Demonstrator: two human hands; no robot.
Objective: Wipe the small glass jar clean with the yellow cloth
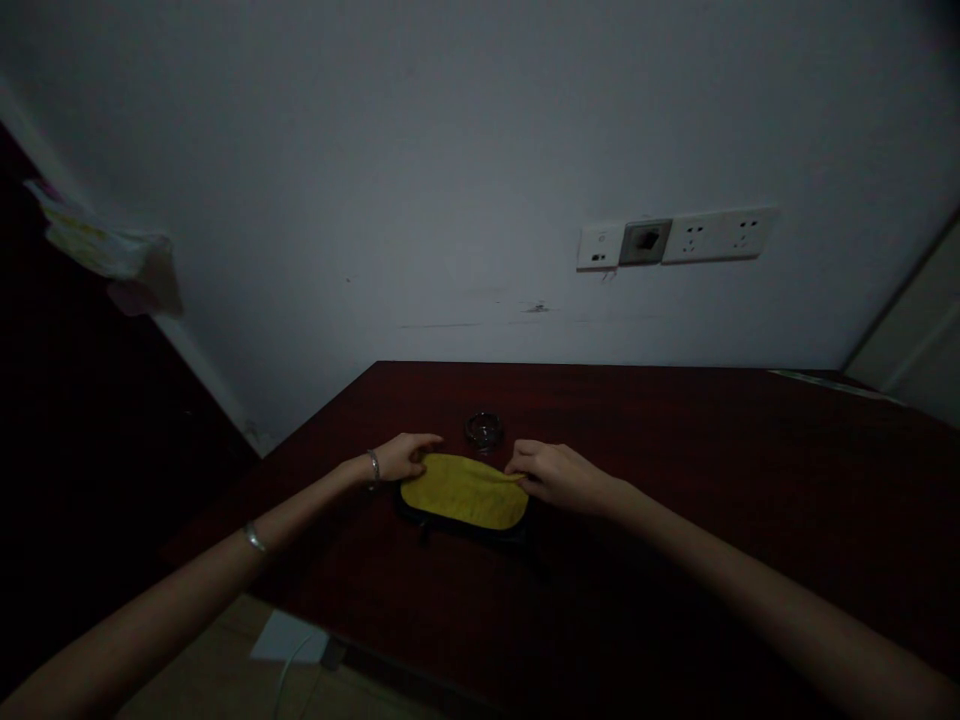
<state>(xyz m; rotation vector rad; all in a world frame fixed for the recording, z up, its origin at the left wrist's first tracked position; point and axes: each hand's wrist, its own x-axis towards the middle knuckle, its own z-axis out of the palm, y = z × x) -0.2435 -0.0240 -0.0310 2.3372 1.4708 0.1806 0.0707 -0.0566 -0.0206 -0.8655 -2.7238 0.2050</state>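
A flat, rounded yellow cloth piece (465, 490) lies on the dark red table over something black, whose rim (450, 521) shows along its near side. The kind of black thing is too dark to make out. At the cloth's right end, my right hand (559, 475) is closed, pinching its upper edge into a small fold. My left hand (401, 457) rests at the left end, thumb against the cloth's corner and index finger stretched out apart from it. Just beyond the cloth stands a small round glass dish (484, 429), touched by neither hand.
The dark red table (675, 450) meets a pale wall (450, 150) with a row of sockets (675, 240). Below the table's left front edge, a white panel (289, 637) and cable lie near the floor. Crumpled cloth or paper (112, 250) hangs at left.
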